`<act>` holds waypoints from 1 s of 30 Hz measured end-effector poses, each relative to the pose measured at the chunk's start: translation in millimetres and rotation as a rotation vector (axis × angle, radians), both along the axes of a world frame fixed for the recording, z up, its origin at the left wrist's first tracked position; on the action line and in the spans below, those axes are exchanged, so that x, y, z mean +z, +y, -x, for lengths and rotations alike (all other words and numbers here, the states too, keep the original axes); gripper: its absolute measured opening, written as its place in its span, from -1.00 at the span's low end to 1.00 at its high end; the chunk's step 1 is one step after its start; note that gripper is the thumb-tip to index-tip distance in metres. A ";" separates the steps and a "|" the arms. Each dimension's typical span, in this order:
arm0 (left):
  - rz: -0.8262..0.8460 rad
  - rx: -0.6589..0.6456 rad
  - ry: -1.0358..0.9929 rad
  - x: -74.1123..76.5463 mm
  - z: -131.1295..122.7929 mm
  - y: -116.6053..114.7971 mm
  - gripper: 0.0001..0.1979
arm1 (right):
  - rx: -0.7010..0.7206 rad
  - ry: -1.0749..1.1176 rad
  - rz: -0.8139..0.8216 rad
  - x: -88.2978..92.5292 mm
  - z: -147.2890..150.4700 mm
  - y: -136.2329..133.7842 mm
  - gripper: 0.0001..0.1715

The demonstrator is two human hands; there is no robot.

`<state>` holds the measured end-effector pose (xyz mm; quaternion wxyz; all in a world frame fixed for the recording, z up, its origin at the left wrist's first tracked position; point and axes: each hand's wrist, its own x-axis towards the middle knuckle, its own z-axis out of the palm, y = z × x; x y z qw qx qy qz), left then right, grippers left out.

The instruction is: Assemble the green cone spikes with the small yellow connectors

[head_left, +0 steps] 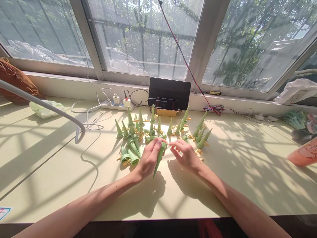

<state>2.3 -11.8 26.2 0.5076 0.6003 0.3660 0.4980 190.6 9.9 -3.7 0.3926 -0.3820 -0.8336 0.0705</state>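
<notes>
My left hand [149, 158] is closed around a green plastic plant watering spike [159, 160], its point angled down toward me and its wide ribbed end up by my fingertips. Close to that wide end, my right hand [185, 152] has thumb and fingers drawn together in a pinch. Whatever those fingers hold is too small to make out. Behind both hands stand several more spikes [130, 118], points up, many with small yellow-orange valve pieces [141, 136] at the base. To the left of my left hand, several spikes [133, 155] lie on their sides.
A dark tablet [169, 92] leans near the window, with a phone [166, 104] before it. A power strip [116, 105] with plugs and cables is behind left. A grey metal arm [47, 99] crosses the left side. An orange cup [302, 152] is at far right.
</notes>
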 end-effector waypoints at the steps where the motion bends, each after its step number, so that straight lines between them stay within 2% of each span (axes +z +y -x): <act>1: 0.002 0.008 -0.015 0.5 -0.4 -0.2 -0.60 | 0.018 0.041 0.008 2.8 4.2 -6.0 -0.77; 4: 0.003 0.038 -0.044 1.8 -1.2 -0.9 -0.61 | 0.122 0.179 -0.100 10.9 15.1 -21.9 -0.72; 8: 0.019 0.049 -0.079 1.9 -1.3 -3.1 -0.64 | 0.142 0.259 -0.165 17.8 21.2 -33.7 -0.71; 16: 0.089 0.023 -0.112 1.3 -3.9 -6.5 -0.65 | 0.059 0.402 -0.244 22.7 20.0 -41.1 -0.66; 20: 0.148 0.006 -0.159 3.1 -6.0 -6.2 -0.64 | 0.052 0.423 -0.235 23.2 20.7 -41.5 -0.69; 30: 0.068 0.031 -0.094 -4.6 -4.9 -5.4 -0.63 | 0.030 0.401 -0.235 20.8 22.6 -38.5 -0.79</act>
